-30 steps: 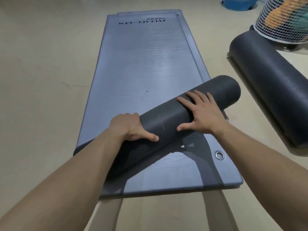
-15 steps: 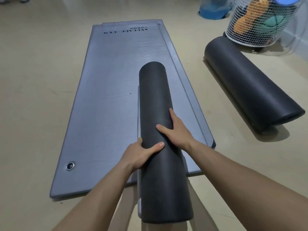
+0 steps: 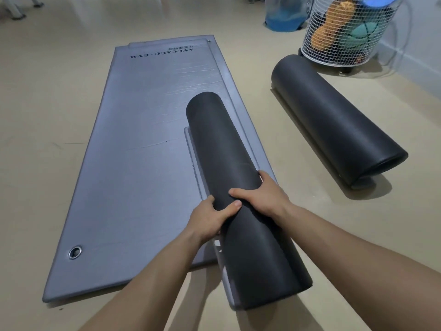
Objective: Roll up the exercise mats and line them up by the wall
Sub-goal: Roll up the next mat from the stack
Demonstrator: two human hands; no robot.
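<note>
Grip: my left hand (image 3: 210, 218) and right hand (image 3: 262, 199) both clasp the rolled mat (image 3: 222, 144) mid-length; its axis runs straight ahead of them | Target: finished roll (image 3: 334, 120) lies beyond my right hand; right nearer

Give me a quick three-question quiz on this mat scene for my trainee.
1. True or false: the left hand and right hand both grip the same rolled mat.
2. What stands at the far end of the second rolled mat? A) a white wire basket B) a chair C) a dumbbell rack
3. Fill in: the metal eyelet sits in the flat mat's near-____ corner.
Key: 1 true; 2 A; 3 left.
</note>
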